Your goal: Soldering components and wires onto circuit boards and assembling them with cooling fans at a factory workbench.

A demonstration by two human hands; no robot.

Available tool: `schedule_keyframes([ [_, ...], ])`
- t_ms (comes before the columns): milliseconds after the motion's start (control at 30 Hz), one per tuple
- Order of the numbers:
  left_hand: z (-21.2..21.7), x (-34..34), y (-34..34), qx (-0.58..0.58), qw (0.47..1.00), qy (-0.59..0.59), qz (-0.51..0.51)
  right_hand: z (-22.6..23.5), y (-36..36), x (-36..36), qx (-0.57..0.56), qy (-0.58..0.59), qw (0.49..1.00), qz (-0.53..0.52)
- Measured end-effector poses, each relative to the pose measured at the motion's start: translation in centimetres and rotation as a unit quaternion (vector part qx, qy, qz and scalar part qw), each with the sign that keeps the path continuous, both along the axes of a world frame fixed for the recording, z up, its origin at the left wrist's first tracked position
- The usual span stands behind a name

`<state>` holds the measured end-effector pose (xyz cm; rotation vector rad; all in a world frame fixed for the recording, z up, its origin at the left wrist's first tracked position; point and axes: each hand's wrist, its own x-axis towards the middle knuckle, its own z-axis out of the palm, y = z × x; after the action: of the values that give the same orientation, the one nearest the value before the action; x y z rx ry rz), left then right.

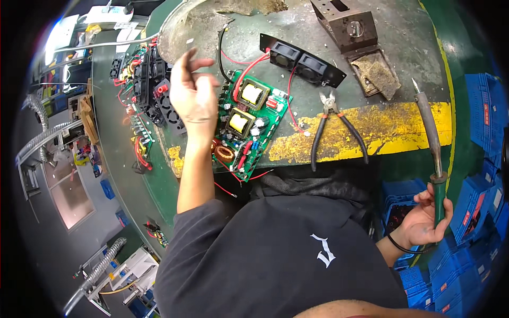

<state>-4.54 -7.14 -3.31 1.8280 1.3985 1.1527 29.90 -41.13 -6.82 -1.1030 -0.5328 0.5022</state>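
Note:
My right hand [424, 220] is closed around the green handle of a soldering iron [431, 135], off the table's right front corner. The iron points upward, away from me, and a cord runs by my wrist. My left hand [196, 95] is raised, fingers apart and slightly blurred, with nothing seen in it. Just right of it a green circuit board [273, 114] lies at the table's front edge, carrying yellow-wrapped transformers and a copper coil. Red and black wires run from the board toward a black panel with two fans [299, 62]. Side cutters [330, 108] with black-and-orange handles lie spread open nearby.
A rusty metal soldering iron stand [339, 29] with a worn sponge [384, 79] sits at the back right. More fans [169, 108] and boards pile up at left. The table's front edge has a chipped yellow stripe [392, 130]. Blue crates [480, 201] stack at right.

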Motion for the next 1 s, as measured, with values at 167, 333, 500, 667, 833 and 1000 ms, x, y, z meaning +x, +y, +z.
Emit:
schedule_keyframes([
  [167,0.7,0.4,0.3,-0.162,0.977,-0.137,0.03,0.8,-0.3,0.4,-0.01,-0.006,1.0,-0.019],
  [333,0.8,0.8,0.7,-0.185,0.972,-0.141,-0.022,0.8,-1.3,0.5,0.01,-0.008,1.0,0.028],
  [500,0.6,-0.9,0.6,-0.136,0.985,-0.102,-0.026,0.3,-2.5,-0.3,0.027,-0.008,0.999,0.016],
  [667,0.8,-1.4,1.0,-0.174,0.984,-0.021,-0.039,0.2,-3.7,-0.6,0.05,-0.021,0.999,0.006],
  [833,1.1,-1.4,1.7,-0.194,0.976,0.083,-0.059,0.0,-4.7,-0.8,0.044,-0.05,0.998,-0.018],
  [1000,1.2,-0.3,2.0,-0.169,0.963,0.17,-0.121,-0.2,-5.1,-1.1,0.047,-0.044,0.997,-0.041],
])
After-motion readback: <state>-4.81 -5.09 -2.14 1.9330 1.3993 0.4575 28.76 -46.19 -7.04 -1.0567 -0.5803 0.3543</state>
